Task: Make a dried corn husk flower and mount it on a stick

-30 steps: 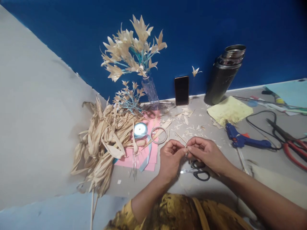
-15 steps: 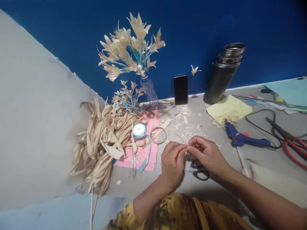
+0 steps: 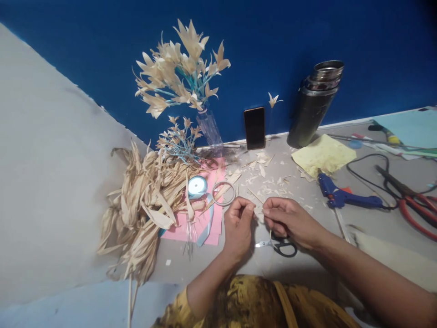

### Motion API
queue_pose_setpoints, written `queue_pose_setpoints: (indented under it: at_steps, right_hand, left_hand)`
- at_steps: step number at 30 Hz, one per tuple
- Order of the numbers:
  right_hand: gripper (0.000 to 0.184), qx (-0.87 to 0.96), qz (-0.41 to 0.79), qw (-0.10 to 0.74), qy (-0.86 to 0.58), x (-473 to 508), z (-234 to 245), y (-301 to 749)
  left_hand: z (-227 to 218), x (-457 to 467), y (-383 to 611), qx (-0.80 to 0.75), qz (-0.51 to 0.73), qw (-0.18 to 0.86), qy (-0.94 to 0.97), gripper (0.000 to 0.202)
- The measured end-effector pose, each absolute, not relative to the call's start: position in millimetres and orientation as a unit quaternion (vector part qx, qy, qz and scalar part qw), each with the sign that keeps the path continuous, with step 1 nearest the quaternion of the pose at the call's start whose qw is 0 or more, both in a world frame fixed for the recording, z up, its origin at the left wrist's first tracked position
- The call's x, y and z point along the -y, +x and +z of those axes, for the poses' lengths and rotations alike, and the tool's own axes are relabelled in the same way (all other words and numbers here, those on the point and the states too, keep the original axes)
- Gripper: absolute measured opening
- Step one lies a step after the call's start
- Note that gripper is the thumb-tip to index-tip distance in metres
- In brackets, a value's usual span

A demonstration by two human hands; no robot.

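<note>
My left hand (image 3: 239, 225) is closed in a pinch above the table; whatever sits between its thumb and finger is too small to make out. A short gap away, my right hand (image 3: 288, 221) pinches too, and a thin pale strip (image 3: 271, 234) hangs below its fingers. Under the right hand lies a pair of small black-handled scissors (image 3: 285, 248), blades pointing left. Pale husk scraps (image 3: 262, 169) are scattered just beyond both hands. Left of them, a tape ring (image 3: 223, 193) and a light blue ribbon spool (image 3: 197, 187) rest on pink paper (image 3: 215, 228).
Dried corn husks (image 3: 136, 200) pile at the left. Husk flowers (image 3: 184, 68) stand in a clear bottle (image 3: 210, 130). A phone (image 3: 254, 128) and a steel flask (image 3: 314, 109) lean near the blue wall. At right lie a blue glue gun (image 3: 344, 197) and large red-handled scissors (image 3: 413, 209).
My hands were touching at the fingertips and have moved apart, the left one a little to the left. More of the small scissors and a hanging pale strip now show.
</note>
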State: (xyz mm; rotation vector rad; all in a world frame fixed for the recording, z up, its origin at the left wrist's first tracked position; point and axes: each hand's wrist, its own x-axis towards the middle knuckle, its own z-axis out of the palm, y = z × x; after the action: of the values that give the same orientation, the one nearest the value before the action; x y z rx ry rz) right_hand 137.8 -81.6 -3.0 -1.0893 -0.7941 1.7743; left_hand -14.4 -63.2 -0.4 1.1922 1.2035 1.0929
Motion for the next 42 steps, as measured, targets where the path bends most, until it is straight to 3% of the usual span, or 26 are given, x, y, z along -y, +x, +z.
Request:
queue_pose_setpoints:
  at_steps: [6, 12, 21, 27, 31, 36, 42]
  right_hand:
    - [0.030, 0.299, 0.742, 0.437, -0.411, 82, -4, 139]
    - [0.043, 0.392, 0.681, 0.409, -0.464, 81, -10, 145]
    - [0.043, 0.436, 0.661, 0.376, -0.482, 80, -9, 143]
    - [0.039, 0.400, 0.670, 0.388, -0.490, 79, -13, 147]
    - [0.027, 0.468, 0.576, 0.398, -0.539, 81, -13, 147]
    - [0.020, 0.644, 0.392, 0.376, -0.539, 84, -13, 144]
    - [0.021, 0.782, 0.144, 0.378, -0.474, 83, -21, 144]
  left_hand:
    - [2, 59, -21, -0.496, 0.481, 0.530, 0.492, 0.021]
    - [8, 61, -22, -0.489, 0.439, 0.536, 0.530, 0.023]
    - [0, 65, -19, -0.496, 0.465, 0.527, 0.509, 0.020]
    - [-7, 58, -28, -0.453, 0.483, 0.613, 0.431, 0.017]
    - [-2, 57, -44, -0.466, 0.500, 0.547, 0.484, 0.023]
    - [10, 62, -51, -0.444, 0.398, 0.465, 0.654, 0.032]
    - [7, 62, -41, -0.474, 0.335, 0.479, 0.659, 0.016]
